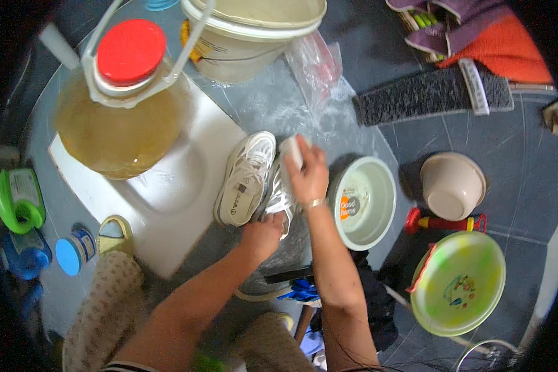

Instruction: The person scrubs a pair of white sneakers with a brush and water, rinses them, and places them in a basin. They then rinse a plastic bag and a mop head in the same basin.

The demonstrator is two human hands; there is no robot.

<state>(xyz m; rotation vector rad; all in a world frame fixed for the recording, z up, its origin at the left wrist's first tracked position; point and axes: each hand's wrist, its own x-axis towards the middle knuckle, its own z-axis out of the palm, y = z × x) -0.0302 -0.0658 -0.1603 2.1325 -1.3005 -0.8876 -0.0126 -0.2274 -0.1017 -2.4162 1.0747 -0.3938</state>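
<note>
A pair of white lace-up sneakers sits on the grey tiled floor. The left-hand sneaker (245, 181) stands untouched, its insole facing up. My left hand (264, 236) has its fingers tucked into the heel opening of the other sneaker (277, 201), steadying it. Over that shoe's toe, my right hand (309, 176) grips a white block (295, 152), perhaps a sponge or brush; motion blur hides its exact kind. The hand covers most of the toe. Just right of my right wrist stands a pale green plastic basin (366, 223) with a sticker inside.
A large jug with a red lid (131, 52) rests over the white squat-toilet pan (186, 195). Beyond are a white bucket (242, 56) and plastic bag (314, 69). On the right are a grey mat (409, 97), upturned bowl (451, 186) and green basin (483, 260); bottles (22, 186) line the left.
</note>
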